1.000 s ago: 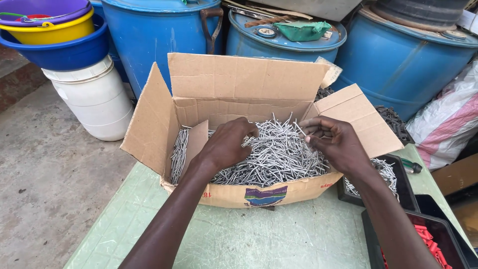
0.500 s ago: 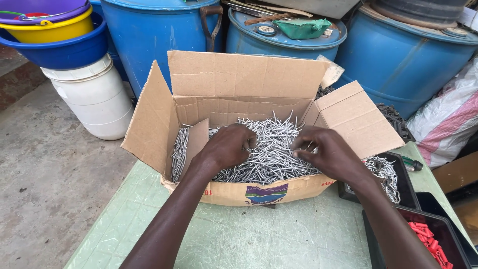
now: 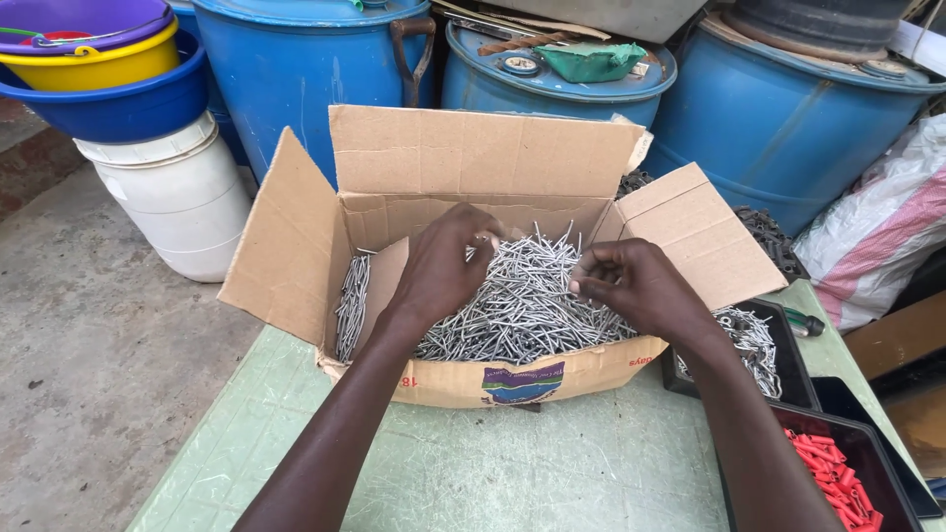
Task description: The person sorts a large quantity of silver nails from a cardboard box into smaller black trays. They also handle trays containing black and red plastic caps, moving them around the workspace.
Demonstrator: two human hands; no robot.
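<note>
A: Item one, the landmark?

B: Open cardboard box, flaps spread, standing on a pale green table. All places are given from it.

A: Contents?

B: A loose heap of silvery nails, filling the box bottom; a smaller bundle lies along the box's left inner wall.

A: Hands?

B: Left hand, inside the box at the left of the heap, fingers curled down and gathered on nails at the heap's top. Right hand, over the box's right side, fingertips pinched narrow at the heap's edge; whether a nail sits between them, cannot tell.

A: Beside the box?

B: Right of it, a black tray with more nails; nearer the viewer, a second black tray holding red plastic pieces.

A: Behind?

B: Blue drums in a row. To the box's left, a white bucket carrying stacked blue, yellow and purple basins.
</note>
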